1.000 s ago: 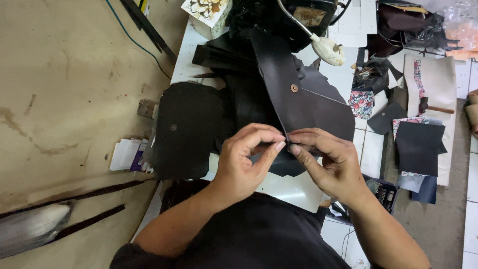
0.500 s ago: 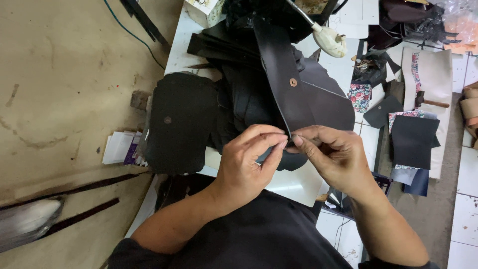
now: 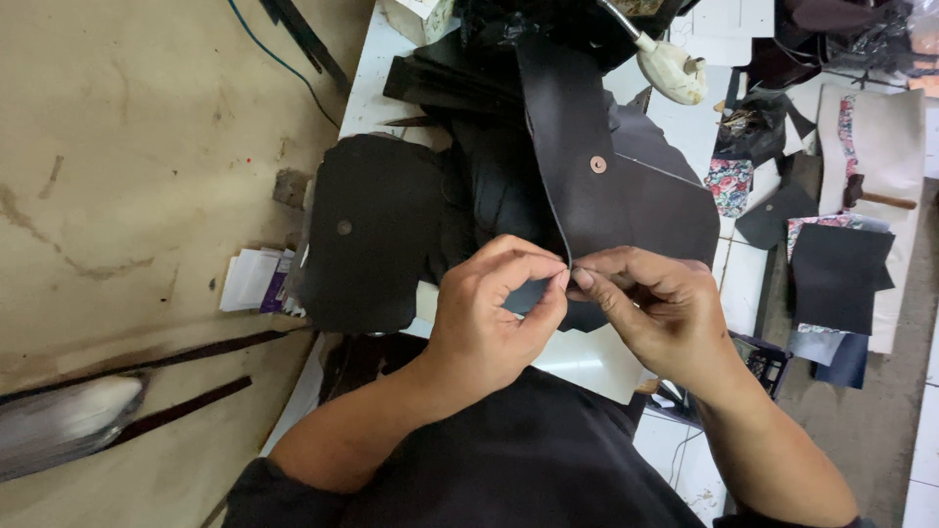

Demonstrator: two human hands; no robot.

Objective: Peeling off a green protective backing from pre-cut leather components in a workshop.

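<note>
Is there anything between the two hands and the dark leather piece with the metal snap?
Nothing visible. The left hand and right hand already pinch the lower edge of the dark leather piece directly, fingertips meeting on it.

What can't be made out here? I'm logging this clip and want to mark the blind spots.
Head view only:
- The pinch point on the dark leather piece: fingertips of the left hand and right hand cover its edge.
- Whether anything small, like a needle, sits between the fingertips: too small to tell.
- The black machine behind: cut off by the top edge.
- The table under the leather: mostly covered.
</note>
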